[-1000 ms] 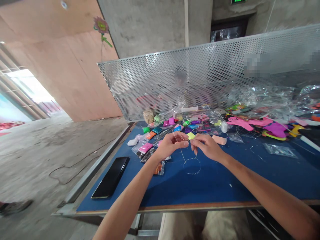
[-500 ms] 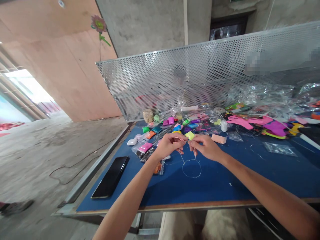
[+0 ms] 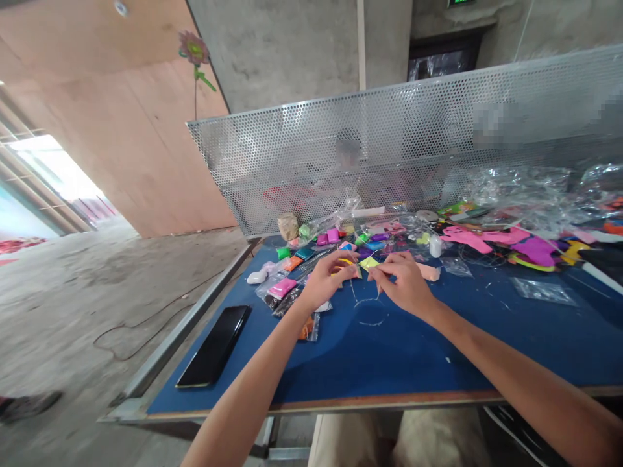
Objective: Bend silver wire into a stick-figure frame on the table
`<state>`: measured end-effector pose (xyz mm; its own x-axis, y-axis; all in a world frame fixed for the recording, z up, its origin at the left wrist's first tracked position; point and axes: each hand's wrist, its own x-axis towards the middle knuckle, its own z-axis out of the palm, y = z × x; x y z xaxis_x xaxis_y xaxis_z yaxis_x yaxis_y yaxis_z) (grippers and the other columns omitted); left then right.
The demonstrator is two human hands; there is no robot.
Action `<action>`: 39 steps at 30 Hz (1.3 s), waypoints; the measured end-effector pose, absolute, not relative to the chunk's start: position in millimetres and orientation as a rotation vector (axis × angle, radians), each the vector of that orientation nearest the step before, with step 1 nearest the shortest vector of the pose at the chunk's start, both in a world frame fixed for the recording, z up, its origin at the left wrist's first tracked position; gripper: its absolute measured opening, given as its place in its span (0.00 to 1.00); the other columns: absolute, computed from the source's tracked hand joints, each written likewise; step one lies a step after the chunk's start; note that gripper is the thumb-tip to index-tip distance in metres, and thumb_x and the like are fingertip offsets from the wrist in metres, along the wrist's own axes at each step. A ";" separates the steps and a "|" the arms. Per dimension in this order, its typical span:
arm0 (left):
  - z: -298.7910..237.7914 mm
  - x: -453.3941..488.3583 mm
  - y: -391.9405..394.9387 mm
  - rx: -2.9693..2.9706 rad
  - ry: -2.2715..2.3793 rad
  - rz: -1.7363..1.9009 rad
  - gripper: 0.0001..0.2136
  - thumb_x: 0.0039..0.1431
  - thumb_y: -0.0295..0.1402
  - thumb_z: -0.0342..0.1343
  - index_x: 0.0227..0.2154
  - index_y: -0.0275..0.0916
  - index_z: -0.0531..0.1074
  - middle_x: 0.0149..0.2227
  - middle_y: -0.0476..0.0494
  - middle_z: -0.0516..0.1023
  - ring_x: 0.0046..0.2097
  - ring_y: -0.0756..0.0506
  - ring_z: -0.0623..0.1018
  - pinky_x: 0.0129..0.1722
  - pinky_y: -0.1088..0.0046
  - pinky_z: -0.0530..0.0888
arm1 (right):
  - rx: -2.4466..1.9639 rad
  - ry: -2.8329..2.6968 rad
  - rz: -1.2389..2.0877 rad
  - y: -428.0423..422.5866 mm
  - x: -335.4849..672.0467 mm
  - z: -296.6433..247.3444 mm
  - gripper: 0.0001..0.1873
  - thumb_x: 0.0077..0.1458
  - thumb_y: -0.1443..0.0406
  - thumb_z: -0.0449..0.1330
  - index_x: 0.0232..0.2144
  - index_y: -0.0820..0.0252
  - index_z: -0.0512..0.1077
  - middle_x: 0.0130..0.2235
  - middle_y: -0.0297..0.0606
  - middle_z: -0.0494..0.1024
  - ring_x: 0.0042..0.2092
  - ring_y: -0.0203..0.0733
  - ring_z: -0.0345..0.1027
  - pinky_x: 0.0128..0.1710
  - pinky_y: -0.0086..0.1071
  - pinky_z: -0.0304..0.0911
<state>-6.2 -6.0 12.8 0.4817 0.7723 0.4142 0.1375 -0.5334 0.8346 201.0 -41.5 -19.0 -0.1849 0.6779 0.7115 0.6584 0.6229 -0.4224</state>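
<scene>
A thin, pale wire (image 3: 367, 300) hangs between my hands above the blue table, bent into a shape with a faint rounded loop at the bottom. My left hand (image 3: 327, 283) has thumb and fingers curled about the wire's left side. On its right side, my right hand (image 3: 403, 280) pinches it between thumb and forefinger. The loop is blurred, and my fingers hide the wire's upper ends. Just beyond my fingertips lies a yellow packet (image 3: 368, 263). Close past my right hand is a peach-coloured packet (image 3: 429, 272).
A black phone (image 3: 214, 347) lies at the left of the blue table (image 3: 389, 373). Colourful clay packets, such as a pink one (image 3: 281, 287), spread behind my hands. Pink cut shapes (image 3: 467, 239) and clear plastic bags (image 3: 523, 188) are piled at right. A perforated metal panel (image 3: 292, 149) stands along the back.
My hands have moved slightly apart, and the left fingers have loosened a little. The wire's loop has risen and looks flatter and fainter than before.
</scene>
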 end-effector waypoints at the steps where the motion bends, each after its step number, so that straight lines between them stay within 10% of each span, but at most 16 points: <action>1: 13.5 -6.4 -5.6 2.026 0.828 1.185 0.11 0.59 0.36 0.58 0.43 0.39 0.75 0.43 0.41 0.77 0.44 0.44 0.75 0.47 0.66 0.72 | -1.094 -1.849 -0.086 -39.7 202.5 -19.6 0.21 0.64 0.59 0.55 0.21 0.55 0.75 0.21 0.33 0.77 0.32 0.41 0.69 0.50 0.43 0.52; 9: 6.5 -1.7 -18.8 2.253 0.934 1.310 0.15 0.61 0.39 0.55 0.22 0.39 0.73 0.22 0.47 0.72 0.26 0.49 0.67 0.32 0.72 0.64 | -1.171 -1.643 -0.347 -31.5 210.4 -21.7 0.11 0.63 0.58 0.59 0.37 0.50 0.81 0.26 0.34 0.81 0.31 0.42 0.70 0.49 0.44 0.50; 15: -9.6 22.8 -27.7 1.890 0.772 1.090 0.15 0.61 0.46 0.55 0.39 0.38 0.72 0.33 0.46 0.76 0.29 0.50 0.73 0.28 0.76 0.68 | -1.002 -1.674 -0.413 -38.3 203.8 -25.0 0.10 0.61 0.62 0.62 0.43 0.43 0.79 0.34 0.33 0.84 0.36 0.44 0.71 0.53 0.47 0.47; 39: -23.7 36.1 -29.0 1.331 0.614 1.299 0.16 0.52 0.42 0.66 0.41 0.39 0.79 0.29 0.48 0.73 0.24 0.55 0.63 0.24 0.76 0.61 | -0.979 -1.582 -0.036 -49.1 193.8 -16.1 0.05 0.60 0.63 0.62 0.32 0.54 0.77 0.29 0.32 0.82 0.31 0.41 0.75 0.50 0.45 0.55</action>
